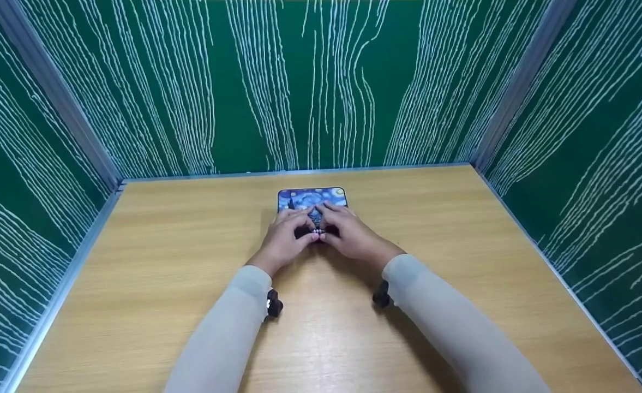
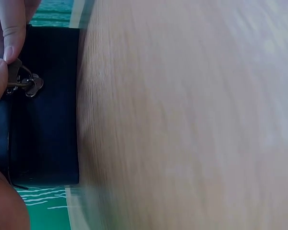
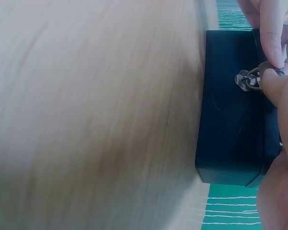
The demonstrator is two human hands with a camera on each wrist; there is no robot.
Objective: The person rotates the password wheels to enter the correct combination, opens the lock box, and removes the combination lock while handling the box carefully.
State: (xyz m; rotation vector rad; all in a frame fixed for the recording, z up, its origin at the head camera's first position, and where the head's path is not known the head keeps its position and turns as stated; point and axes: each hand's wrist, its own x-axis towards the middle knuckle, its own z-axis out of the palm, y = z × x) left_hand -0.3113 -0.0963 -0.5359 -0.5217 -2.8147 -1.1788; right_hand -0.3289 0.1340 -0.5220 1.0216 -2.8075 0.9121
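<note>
On the table stands a dark box whose lid carries a swirling blue and yellow painted picture. A small brass-coloured padlock hangs by its shackle on a metal clasp at the middle of the box's front. My left hand and my right hand reach in from either side, their fingers over the lid. Both thumbs meet at the padlock in the wrist views, and each hand pinches its body, covering much of it.
The wooden table spreads around the box. Green panels with wavy white lines close off the back and both sides, joined by grey metal posts. Long pale sleeves cover both arms, and a small dark device sits at each wrist.
</note>
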